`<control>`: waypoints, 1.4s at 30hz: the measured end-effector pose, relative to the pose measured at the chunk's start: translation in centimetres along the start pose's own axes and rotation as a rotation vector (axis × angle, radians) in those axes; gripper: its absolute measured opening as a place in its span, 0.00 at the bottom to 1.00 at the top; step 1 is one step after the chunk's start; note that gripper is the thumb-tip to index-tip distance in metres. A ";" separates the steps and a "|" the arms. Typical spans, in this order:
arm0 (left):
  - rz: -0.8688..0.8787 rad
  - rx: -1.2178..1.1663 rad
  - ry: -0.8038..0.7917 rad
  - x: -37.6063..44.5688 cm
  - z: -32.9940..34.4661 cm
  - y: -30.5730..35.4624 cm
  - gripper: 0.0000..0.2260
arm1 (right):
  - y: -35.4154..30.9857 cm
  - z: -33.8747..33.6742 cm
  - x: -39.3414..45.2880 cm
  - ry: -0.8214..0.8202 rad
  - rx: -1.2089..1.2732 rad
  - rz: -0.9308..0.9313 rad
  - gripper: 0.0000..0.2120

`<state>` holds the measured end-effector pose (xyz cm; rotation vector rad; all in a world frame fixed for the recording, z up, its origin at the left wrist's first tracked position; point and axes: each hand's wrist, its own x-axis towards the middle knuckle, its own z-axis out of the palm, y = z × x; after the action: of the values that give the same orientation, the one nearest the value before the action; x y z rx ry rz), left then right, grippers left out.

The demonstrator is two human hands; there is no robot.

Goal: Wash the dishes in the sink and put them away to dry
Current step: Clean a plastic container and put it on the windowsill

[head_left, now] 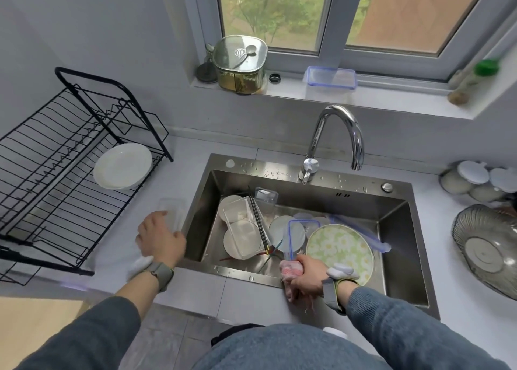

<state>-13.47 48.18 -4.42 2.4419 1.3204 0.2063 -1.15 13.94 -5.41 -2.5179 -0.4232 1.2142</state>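
1. My left hand (161,238) is down on a clear plastic container (173,213) on the counter, fingers curled over its near end, gripping it just left of the sink (307,190).
2. My right hand (306,277) is squeezing a pink cloth (291,271) at the sink's front rim.
3. Just beyond that fist: a blue-rimmed lid (296,238) and a floral plate (340,250) in the basin.
4. Further left of it, white dishes and chopsticks (258,221).
5. Past my left hand, a white plate (123,166) sits in the black rack (56,157).
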 end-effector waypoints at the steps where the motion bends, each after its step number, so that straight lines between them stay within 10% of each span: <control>1: 0.137 0.025 -0.023 -0.7 0.6 0.9 0.23 | 0.2 -0.1 0.0 0.001 0.004 0.001 0.22; 8: 0.201 -0.053 -0.620 -4.9 6.8 8.2 0.23 | 1.4 -1.0 -0.1 0.004 0.052 0.019 0.22; 14: -0.019 -0.110 -0.812 -5.5 12.2 12.8 0.32 | 3.2 -3.0 -0.3 0.028 0.070 0.000 0.17; 28: -0.391 -0.437 -0.786 -4.0 16.0 15.6 0.02 | 6.3 -4.6 1.0 0.027 0.121 0.048 0.21; 34: -0.611 -0.672 -0.790 -5.1 14.2 12.5 0.10 | 6.2 -4.0 0.7 0.039 0.164 0.068 0.20; 42: -0.328 -0.477 -0.795 -5.4 8.1 9.4 0.12 | 5.1 -2.4 -0.7 0.158 0.350 0.059 0.12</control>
<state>-6.80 37.02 -8.21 1.6005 1.0986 -0.4419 0.94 8.71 -5.55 -2.3125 -0.0881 0.9990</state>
